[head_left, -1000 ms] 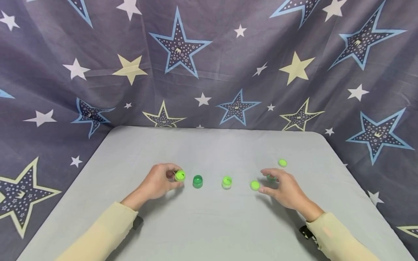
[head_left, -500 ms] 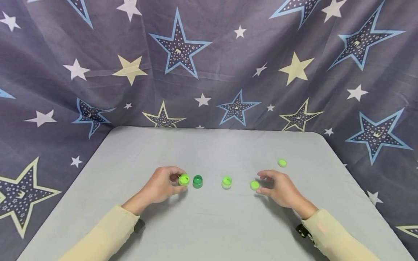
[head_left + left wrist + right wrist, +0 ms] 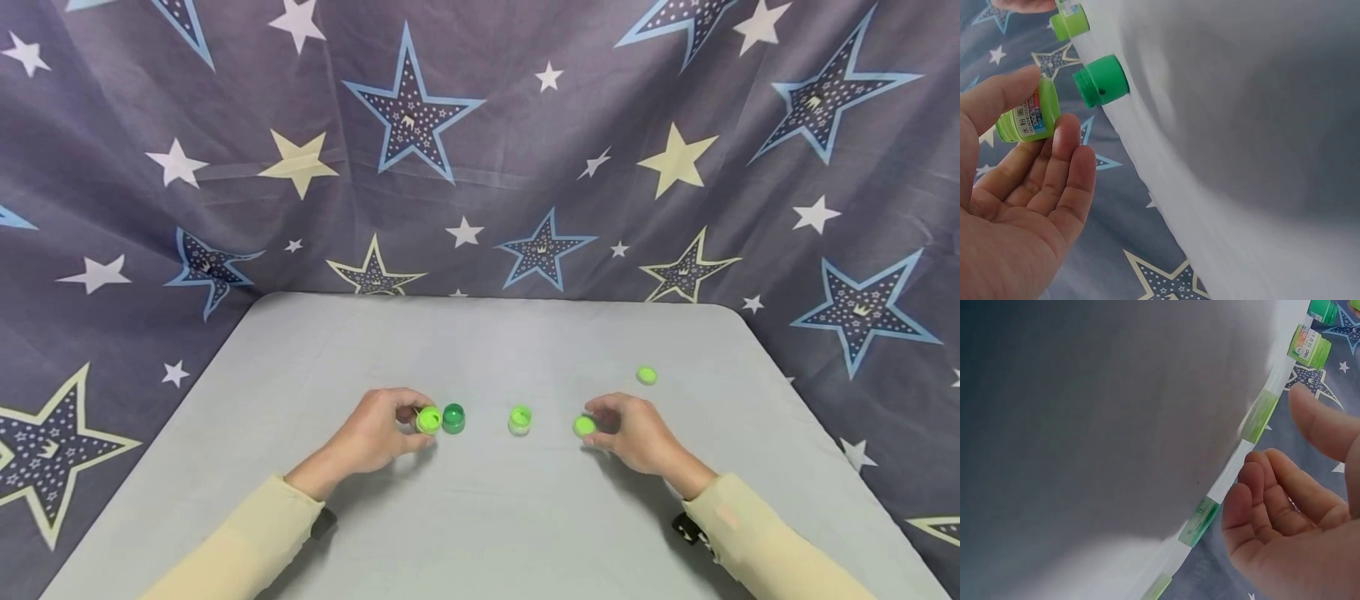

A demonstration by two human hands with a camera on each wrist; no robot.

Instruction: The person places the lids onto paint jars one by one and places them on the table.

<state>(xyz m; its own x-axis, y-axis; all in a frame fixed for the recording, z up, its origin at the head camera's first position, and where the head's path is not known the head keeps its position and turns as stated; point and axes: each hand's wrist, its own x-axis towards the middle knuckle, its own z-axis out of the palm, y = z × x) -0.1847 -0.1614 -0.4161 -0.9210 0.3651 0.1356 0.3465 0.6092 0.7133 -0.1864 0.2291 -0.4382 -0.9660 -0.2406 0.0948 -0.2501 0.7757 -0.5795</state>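
Nearest, the right hand (image 3: 634, 432) bends its fingers loosely, gripping nothing, a lime lid (image 3: 583, 426) at its nine o'clock. The left hand (image 3: 377, 435) pinches a lime jar (image 3: 428, 420); at its three o'clock stand a green jar (image 3: 453, 419), then a second lime jar (image 3: 520, 421). Farthest, at the right hand's twelve, lies a second lime lid (image 3: 647, 375).

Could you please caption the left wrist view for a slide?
Left grip holds a lime green round plastic jar near a dark green round plastic jar on a grey table.
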